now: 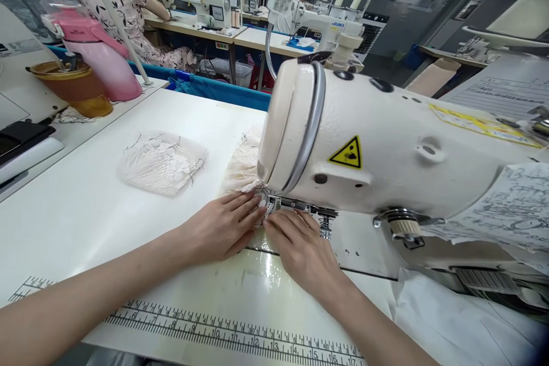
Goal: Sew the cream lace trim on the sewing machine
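A cream lace fabric point(242, 168), gathered and ruffled, lies partly under the head of a white sewing machine point(295, 120). My left hand point(221, 223) is closed on its near edge, left of the needle area, with fingertips pressed close together. From the right, my right hand point(300, 243) has curled fingers holding the same edge just in front of the presser foot. The two hands' fingertips almost meet there. Needle and stitch line are mostly hidden by the fingers and machine head. To the left lies another sheer cream lace piece point(163, 163) with loose dark threads.
A printed ruler point(231, 334) runs along the table's front. White cloth point(463, 314) is bunched at lower right. At left stand a pink bottle point(94, 51), a brown cup point(77, 88) and a black phone-like object point(26, 137). Behind, a person point(115, 11) sits near other sewing machines point(201, 3).
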`<state>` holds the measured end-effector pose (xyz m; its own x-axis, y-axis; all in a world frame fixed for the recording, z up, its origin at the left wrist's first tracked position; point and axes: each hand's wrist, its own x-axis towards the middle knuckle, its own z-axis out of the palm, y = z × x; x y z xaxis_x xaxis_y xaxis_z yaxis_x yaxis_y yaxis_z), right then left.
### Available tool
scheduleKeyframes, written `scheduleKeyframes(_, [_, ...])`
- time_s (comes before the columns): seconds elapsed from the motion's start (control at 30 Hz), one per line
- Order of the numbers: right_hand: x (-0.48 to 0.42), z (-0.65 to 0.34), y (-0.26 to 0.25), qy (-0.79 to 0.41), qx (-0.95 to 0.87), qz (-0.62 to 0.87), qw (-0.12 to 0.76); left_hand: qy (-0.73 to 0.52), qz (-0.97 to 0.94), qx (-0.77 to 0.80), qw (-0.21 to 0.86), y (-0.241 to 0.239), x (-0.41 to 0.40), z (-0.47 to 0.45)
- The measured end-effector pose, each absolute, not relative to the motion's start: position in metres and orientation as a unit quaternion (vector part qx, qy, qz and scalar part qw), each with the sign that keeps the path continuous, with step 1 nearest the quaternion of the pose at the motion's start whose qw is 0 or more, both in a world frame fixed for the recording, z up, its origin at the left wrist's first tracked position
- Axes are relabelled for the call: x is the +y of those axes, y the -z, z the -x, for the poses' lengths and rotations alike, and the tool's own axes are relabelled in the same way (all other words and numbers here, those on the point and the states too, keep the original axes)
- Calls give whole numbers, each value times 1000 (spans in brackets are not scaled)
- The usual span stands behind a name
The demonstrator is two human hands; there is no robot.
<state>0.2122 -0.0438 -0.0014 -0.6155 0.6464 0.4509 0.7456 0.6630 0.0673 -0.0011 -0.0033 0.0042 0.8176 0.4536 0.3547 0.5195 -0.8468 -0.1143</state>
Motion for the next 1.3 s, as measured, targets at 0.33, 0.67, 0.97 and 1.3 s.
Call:
scheduleKeyframes(0.33, [-43,-219,2,178,-876,404,193,174,937,-280,115,-2,-10,-7])
scheduleKeyframes(0.67, [-40,-223,1,206,-863,421,187,166,934,-304,81,0,-9,-10])
scheduleKeyframes(0.97, [-37,-225,2,220,-865,416,174,160,929,-324,76,1,-9,-12])
scheduleKeyframes(1.3, [-41,-222,1,201,-857,446,162,184,930,-291,128,5,-11,-13])
